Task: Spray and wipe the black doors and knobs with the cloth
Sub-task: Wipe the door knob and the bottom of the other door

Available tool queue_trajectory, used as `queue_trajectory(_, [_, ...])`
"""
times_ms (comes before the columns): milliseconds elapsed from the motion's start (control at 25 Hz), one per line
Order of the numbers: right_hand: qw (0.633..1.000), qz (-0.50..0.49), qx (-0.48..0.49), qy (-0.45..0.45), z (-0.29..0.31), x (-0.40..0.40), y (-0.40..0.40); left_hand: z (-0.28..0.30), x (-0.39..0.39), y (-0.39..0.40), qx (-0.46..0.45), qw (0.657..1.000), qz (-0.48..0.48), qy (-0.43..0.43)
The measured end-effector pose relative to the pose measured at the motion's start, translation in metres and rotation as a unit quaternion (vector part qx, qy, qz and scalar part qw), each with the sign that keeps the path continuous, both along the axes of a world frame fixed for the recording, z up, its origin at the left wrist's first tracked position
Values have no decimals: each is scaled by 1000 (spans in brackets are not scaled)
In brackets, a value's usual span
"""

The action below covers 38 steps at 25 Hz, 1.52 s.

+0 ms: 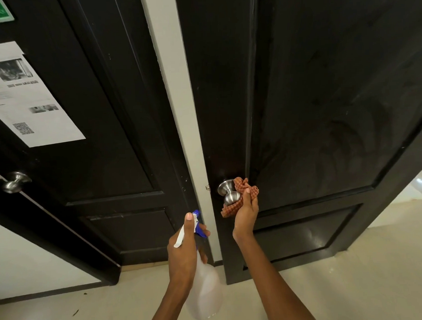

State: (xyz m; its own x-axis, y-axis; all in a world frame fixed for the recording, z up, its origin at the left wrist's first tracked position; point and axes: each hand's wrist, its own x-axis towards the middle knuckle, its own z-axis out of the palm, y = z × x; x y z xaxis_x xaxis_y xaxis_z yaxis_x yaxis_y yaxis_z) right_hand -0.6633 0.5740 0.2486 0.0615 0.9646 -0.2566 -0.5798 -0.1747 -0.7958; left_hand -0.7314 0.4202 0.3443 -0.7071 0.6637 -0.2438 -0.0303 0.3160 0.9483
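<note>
So from where I'm watching, the right hand has the crumpled orange checked cloth bunched in its fingers, thumb on top, and it's pressing that cloth against the right side of the brushed silver round door knob. The cloth wraps under and behind the knob; the knob's left side and front face are bare.

The left hand is curled round the neck of a translucent white plastic spray bottle with a blue-and-white trigger head. Its nozzle points up toward the doors, just left of and below the knob. The two hands are near each other but not touching.

That knob sits close to the left edge of the right-hand black panelled door, right next to the pale grey door frame strip, so there's not much room on that side. Lots of open door surface to the right and above, though.

Left of the strip is a second black panelled door with a white printed paper notice stuck on it. Another silver knob shows at the far left. Pale tiled floor below.
</note>
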Motion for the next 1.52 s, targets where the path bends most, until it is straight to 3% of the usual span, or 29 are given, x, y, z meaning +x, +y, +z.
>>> queue_trajectory(200, [954,-8,-155,255,10,-21,-21,0,-2,-14,-9,1000,10,16])
queue_trajectory(440, [895,1,-177,410,30,-58,-47,2,-12,-32,-12,998,37,47])
queue_trajectory(800, [911,14,-193,365,13,-61,-48,5,-18,-34,-18,997,49,61])
queue_trajectory(960, [915,65,-190,351,5,-52,-47,6,-14,-26,-22,997,38,57])
queue_trajectory(1160, [934,41,-130,330,-11,-15,-28,5,-13,-19,-18,998,35,38])
queue_trajectory(1320, [973,63,-45,219,-14,14,-8,3,-12,-17,-14,1000,21,17])
queue_trajectory(1400, [992,77,71,72,-5,23,8,4,-12,-14,-22,999,20,13])
queue_trajectory(1440, [982,94,151,-64,1,27,16,5,-11,-11,-21,999,23,9])
queue_trajectory(1480, [938,112,234,-229,5,30,22,6,-9,-9,-21,1000,23,4])
queue_trajectory(1520, [855,127,314,-394,8,29,24,7,-9,-7,-20,1000,21,0])
